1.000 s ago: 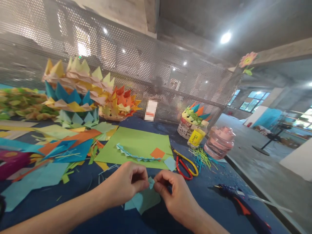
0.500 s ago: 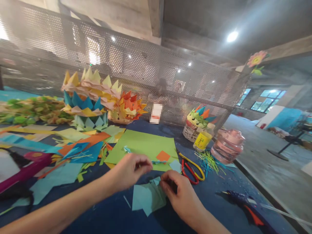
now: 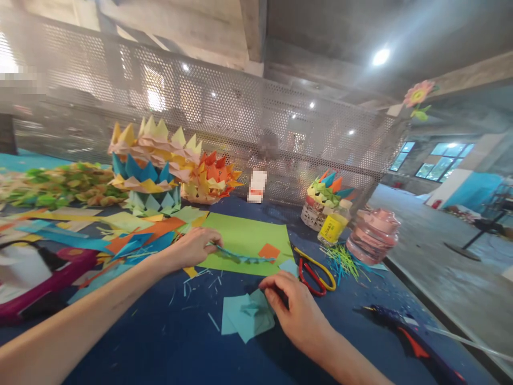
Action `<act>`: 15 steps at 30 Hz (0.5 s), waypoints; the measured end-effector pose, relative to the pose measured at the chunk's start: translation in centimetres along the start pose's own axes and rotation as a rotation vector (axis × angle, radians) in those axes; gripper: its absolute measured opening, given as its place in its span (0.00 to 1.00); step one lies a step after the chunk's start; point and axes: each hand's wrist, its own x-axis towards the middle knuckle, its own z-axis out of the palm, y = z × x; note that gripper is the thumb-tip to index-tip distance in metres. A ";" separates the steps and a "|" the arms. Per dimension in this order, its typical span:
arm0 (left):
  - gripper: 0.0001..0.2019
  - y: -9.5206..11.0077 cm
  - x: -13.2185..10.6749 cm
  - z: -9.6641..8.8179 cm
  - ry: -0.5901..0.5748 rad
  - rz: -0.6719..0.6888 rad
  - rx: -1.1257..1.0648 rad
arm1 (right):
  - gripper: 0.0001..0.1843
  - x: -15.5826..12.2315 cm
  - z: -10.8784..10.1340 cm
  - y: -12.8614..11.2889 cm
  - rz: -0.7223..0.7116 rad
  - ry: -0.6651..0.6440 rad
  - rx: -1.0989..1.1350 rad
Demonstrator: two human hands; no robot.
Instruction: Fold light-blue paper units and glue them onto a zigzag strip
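My left hand [image 3: 196, 247] reaches over the left part of the green sheet [image 3: 240, 230]. Its fingers pinch the left end of a narrow light-blue paper strip [image 3: 244, 259] with small folded points along it. The strip runs right across the sheet to a small orange paper square [image 3: 269, 252]. My right hand [image 3: 296, 306] is closer to me, its thumb and fingers closed at the upper right corner of light-blue paper squares [image 3: 236, 316]. A small folded light-blue piece [image 3: 250, 308] sits on these squares. The right fingertips partly hide the paper's edge.
Scissors [image 3: 315, 272] with red and yellow handles lie right of the sheet. A glue gun [image 3: 409, 331] rests farther right. Behind stand a yellow-labelled bottle [image 3: 333, 227], a pink bottle [image 3: 373, 238] and folded-paper baskets [image 3: 154, 184]. Paper scraps and a magenta tool [image 3: 52, 289] are at left.
My left hand has moved left and away from me, from near the right hand to the strip's left end. The right hand stays by the light-blue squares. The view has shifted slightly.
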 end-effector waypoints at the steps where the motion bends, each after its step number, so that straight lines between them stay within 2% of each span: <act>1: 0.10 0.1 0.0 -0.1 0.002 -0.013 -0.004 | 0.08 0.1 0.0 0.2 -0.004 0.030 -0.012; 6: 0.11 1.4 -0.4 -0.4 0.000 -0.033 -0.056 | 0.09 0.4 -0.2 1.1 -0.013 0.188 -0.059; 10: 0.11 2.6 -0.7 -0.5 -0.005 0.003 -0.173 | 0.13 0.5 -0.7 1.3 -0.043 0.296 -0.145; 13: 0.10 3.1 -0.7 -0.5 -0.001 0.040 -0.251 | 0.15 0.7 -1.1 1.4 -0.072 0.302 -0.197; 15: 0.09 3.2 -0.7 -0.5 0.000 0.049 -0.263 | 0.11 0.8 -1.1 1.6 -0.069 0.280 -0.205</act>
